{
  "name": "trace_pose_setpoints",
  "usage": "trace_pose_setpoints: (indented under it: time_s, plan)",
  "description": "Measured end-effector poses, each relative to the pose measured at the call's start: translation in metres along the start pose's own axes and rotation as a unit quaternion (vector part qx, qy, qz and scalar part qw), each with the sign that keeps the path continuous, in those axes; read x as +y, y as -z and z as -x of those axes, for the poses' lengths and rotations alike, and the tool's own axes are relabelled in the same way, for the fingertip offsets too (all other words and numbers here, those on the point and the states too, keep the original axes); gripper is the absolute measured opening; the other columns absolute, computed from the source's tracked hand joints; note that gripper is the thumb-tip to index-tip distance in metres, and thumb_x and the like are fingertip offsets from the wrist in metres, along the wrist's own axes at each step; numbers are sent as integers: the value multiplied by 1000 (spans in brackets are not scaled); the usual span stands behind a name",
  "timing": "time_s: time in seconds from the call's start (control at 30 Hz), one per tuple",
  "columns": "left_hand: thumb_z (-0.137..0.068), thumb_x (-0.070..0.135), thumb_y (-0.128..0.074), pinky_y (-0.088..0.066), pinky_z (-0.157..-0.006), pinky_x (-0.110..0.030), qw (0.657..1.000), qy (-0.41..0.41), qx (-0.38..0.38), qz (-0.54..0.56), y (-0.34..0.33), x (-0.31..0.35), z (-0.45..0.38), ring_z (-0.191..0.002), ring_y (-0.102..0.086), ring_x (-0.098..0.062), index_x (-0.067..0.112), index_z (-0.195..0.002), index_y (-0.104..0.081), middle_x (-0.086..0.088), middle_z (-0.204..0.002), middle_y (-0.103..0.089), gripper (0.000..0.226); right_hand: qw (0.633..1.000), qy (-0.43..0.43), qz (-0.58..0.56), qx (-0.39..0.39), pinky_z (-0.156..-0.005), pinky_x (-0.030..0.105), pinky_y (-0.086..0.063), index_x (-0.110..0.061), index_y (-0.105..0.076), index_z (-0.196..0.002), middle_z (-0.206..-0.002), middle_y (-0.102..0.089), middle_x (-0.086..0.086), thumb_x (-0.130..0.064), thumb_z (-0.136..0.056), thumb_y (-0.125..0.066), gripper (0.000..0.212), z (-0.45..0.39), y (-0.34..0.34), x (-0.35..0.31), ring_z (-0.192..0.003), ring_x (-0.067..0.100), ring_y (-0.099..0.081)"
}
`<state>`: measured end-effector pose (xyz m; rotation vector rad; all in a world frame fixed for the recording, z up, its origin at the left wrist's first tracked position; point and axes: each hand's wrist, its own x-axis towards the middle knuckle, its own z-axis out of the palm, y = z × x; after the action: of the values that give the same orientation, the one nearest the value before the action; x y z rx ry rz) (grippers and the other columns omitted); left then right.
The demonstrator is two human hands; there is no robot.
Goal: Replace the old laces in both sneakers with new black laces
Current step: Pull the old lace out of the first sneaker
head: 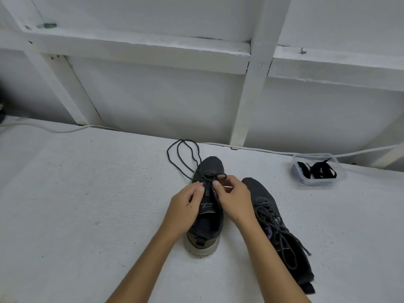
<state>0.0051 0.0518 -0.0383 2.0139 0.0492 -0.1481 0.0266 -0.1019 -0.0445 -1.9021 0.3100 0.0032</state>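
Blurred, unreadable white print on the sneaker tongue [206, 205]

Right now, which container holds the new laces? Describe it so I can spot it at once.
Follow the white wall's base along the white tabletop to the far right. There sits a small clear plastic tub, beside the white cable. It alone holds loose flat black laces; both dark sneakers lie nearer the hands.

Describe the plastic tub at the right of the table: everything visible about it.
The tub is a small, shallow, clear plastic container with rounded corners and no lid on it. It stands upright on the white table, near the back edge, apart from both sneakers and out of either hand's touch. Inside lie flat black laces, bundled, one end poking over the rim. A white cable runs just behind it.
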Motion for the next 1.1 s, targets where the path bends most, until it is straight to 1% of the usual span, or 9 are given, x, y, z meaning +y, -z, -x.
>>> trace_pose_setpoints:
  time_s: [0.2, 0.3, 0.43, 0.6, 0.73, 0.83, 0.93, 1.03, 1.1]
  plan:
    - [-104, 37, -46, -38, -104, -13, 1000, 7, 4, 2, 6, -3, -3, -125, -51, 1, 24, -135, -62, 15, -137, -59, 38, 989, -44, -124, 69, -81, 40, -60, -19, -55, -99, -90, -73, -4, -27, -107, -43, 16, -6, -11, -7, -81, 5, -71]
    - [-104, 38, -45, -36, -101, -10, 1000, 8, -10, -9, 8, -2, -5, -126, -49, 2, 25, -137, -60, 18, -137, -56, 39, 994, -40, -94, 24, -84, 35, -57, -21, -65, -97, -92, -73, -5, -34, -101, -57, 15, -5, -9, -3, -82, 4, -69]
    - [-104, 43, -42, -39, -112, -26, 999, 1, -25, -25, 8, -3, -7, -128, -49, 0, 27, -137, -59, 15, -140, -56, 41, 994, -48, -102, -5, -85, 40, -61, -22, -76, -91, -89, -76, -4, -30, -93, -70, 11, -4, -10, 4, -83, 12, -72]
    - [-104, 40, -42, -34, -105, -16, 999, 6, -31, -26, 14, -1, -8, -129, -47, 1, 24, -140, -57, 15, -141, -54, 42, 972, -106, -202, 49, -62, 29, -56, -13, -55, -102, -99, -72, 3, -31, -109, -39, 26, -5, -13, -5, -75, 6, -71]
    - [-104, 39, -43, -34, -107, -17, 1000, 11, -23, -18, 13, -3, -8, -129, -47, 0, 24, -140, -57, 14, -142, -54, 41, 972, -94, -217, 14, -71, 30, -58, -13, -62, -103, -92, -75, -2, -43, -101, -57, 31, -2, -12, 1, -76, 8, -72]
    - [-104, 40, -43, -32, -110, -19, 999, 8, -26, -21, 12, -4, -8, -132, -44, 0, 25, -142, -55, 14, -145, -52, 42, 986, -48, -160, -22, -83, 31, -59, -20, -74, -104, -95, -77, -6, -30, -93, -73, 15, -1, -12, 5, -89, 10, -73]
    - [-104, 41, -44, -31, -111, -19, 999, 11, -27, -17, 12, -6, -7, -133, -43, 1, 26, -142, -54, 15, -146, -50, 43, 994, -29, -107, 15, -76, 30, -57, -18, -72, -95, -88, -76, -3, -22, -101, -60, 13, -6, -14, 1, -83, 13, -72]
    - [-104, 40, -44, -30, -106, -13, 1000, 14, -23, -11, 12, -7, -7, -130, -43, 4, 26, -142, -55, 15, -145, -51, 42, 973, -101, -196, 64, -63, 33, -58, -18, -52, -101, -95, -72, 6, -26, -109, -39, 17, -12, -14, -6, -79, 19, -73]
    - [-104, 40, -44, -29, -100, -8, 1000, 15, -21, -9, 12, -7, -7, -129, -43, 4, 26, -142, -55, 16, -144, -51, 41, 978, -91, -182, 40, -68, 37, -61, -21, -54, -105, -101, -72, 3, -28, -107, -45, 12, -10, -13, -4, -83, 15, -72]
